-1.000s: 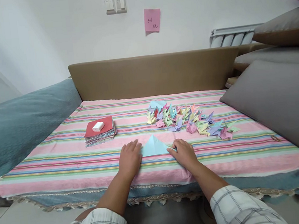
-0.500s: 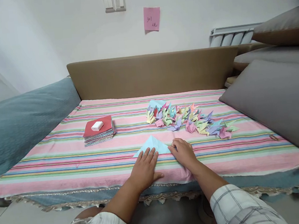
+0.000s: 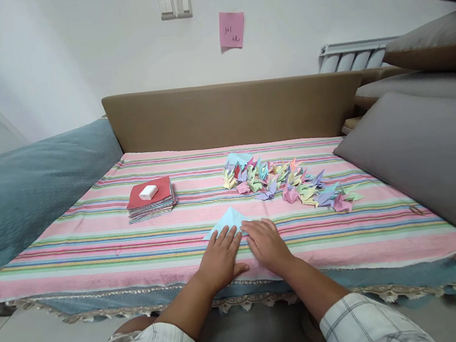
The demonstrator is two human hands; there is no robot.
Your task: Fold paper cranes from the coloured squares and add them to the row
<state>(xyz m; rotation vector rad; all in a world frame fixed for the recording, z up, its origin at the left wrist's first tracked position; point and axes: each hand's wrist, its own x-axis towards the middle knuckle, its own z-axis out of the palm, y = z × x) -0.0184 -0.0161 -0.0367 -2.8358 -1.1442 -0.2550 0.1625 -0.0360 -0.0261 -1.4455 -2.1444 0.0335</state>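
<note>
A light blue sheet of paper (image 3: 230, 218), folded into a triangle with its point facing away from me, lies flat on the striped cloth. My left hand (image 3: 219, 257) rests palm down on its lower left part, fingers spread. My right hand (image 3: 266, 243) lies over the lower right part, fingers stretched out flat and covering the right corner. The two hands' fingertips are close together near the middle of the bottom edge. Neither hand grips anything.
Several folded paper cranes (image 3: 290, 192) lie in a heap at the back right. At left, a stack of paper squares (image 3: 151, 204) carries a small white block (image 3: 148, 192). A grey cushion (image 3: 416, 160) leans at right; a brown backrest (image 3: 230, 115) stands behind.
My right hand has moved left from the paper's right corner onto the paper, and its curled fingers have flattened out. My left hand has stayed in place.
</note>
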